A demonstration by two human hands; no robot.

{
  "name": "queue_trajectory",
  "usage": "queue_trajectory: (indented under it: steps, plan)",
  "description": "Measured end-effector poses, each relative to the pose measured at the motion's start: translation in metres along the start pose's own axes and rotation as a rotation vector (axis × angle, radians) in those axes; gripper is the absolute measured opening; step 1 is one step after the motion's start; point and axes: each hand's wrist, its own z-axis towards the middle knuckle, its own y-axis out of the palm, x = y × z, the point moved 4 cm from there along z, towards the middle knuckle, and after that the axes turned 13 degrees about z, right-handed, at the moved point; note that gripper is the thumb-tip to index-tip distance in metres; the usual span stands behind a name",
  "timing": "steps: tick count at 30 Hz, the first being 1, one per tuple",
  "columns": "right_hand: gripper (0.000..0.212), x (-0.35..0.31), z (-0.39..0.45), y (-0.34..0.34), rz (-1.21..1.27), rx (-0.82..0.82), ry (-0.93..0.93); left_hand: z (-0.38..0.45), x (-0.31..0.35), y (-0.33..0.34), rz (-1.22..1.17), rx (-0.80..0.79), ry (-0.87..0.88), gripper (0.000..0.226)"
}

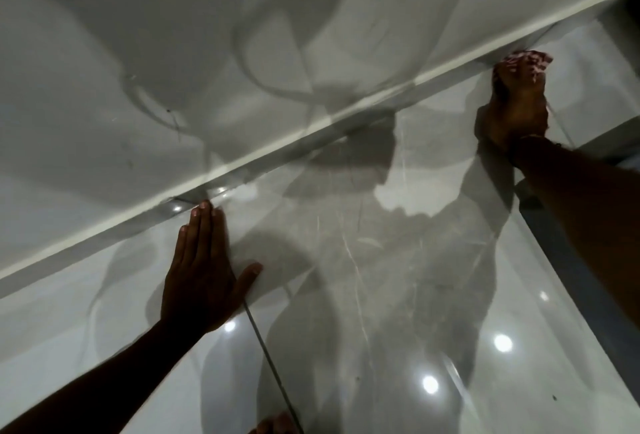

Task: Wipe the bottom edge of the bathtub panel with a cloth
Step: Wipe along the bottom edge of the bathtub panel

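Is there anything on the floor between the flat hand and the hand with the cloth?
In the head view, only bare glossy floor tiles with shadows lie between the left hand and the right hand pressing the cloth.

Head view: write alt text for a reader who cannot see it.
A right hand presses a patterned cloth against the bottom edge of the white bathtub panel. The left hand rests flat, fingers together, on the glossy tiled floor.

Cloth (528, 60): reddish patterned, apparently bunched, pressed against bottom edge (277, 153) of pale bathtub panel (173, 69), far right.
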Motion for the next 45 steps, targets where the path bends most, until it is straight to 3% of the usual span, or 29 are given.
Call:
queue_trajectory:
  steps: [3,7,11,14,18,20,25,31,36,39,42,45]
  plan:
    - [0.086,-0.024,-0.013,0.005,-0.031,0.056,-0.014,0.001,0.0,-0.002,0.009,-0.019,0.006,0.109]
    - [0.071,-0.095,-0.087,0.062,0.043,0.119,-0.097,0.0,0.001,-0.008,0.008,-0.051,0.018,0.107]
    - [0.057,-0.161,-0.169,0.114,0.311,0.137,-0.137,0.0,-0.001,-0.01,-0.011,-0.071,0.04,0.108]
    - [0.066,-0.229,-0.23,0.142,0.308,0.045,-0.285,-0.003,-0.004,-0.012,-0.006,-0.091,0.016,0.113]
    - [0.071,-0.273,-0.27,0.168,0.238,-0.085,-0.207,-0.011,-0.008,-0.012,-0.035,-0.09,-0.039,0.113]
    - [0.069,-0.273,-0.275,0.176,0.198,-0.108,-0.263,-0.012,-0.01,-0.009,-0.042,-0.076,-0.028,0.111]
    - [0.047,-0.274,-0.283,0.187,0.206,-0.207,-0.66,-0.014,-0.01,-0.002,0.009,-0.02,-0.006,0.094]
    - [0.057,-0.262,-0.272,0.179,0.156,-0.246,-0.712,-0.009,-0.007,-0.009,0.044,-0.041,0.026,0.103]
    - [0.068,-0.21,-0.226,0.15,0.245,-0.069,-0.598,-0.006,-0.007,-0.011,0.017,-0.078,0.005,0.11]
    - [0.064,-0.158,-0.179,0.124,0.272,-0.029,-0.523,-0.006,-0.005,-0.01,0.003,-0.067,-0.009,0.109]
    - [0.07,-0.11,-0.126,0.092,0.12,-0.015,-0.471,-0.007,-0.004,-0.009,-0.007,-0.059,-0.029,0.108]
    - [0.073,-0.065,-0.078,0.059,-0.012,-0.038,-0.288,-0.008,-0.001,-0.009,-0.01,-0.049,-0.04,0.107]
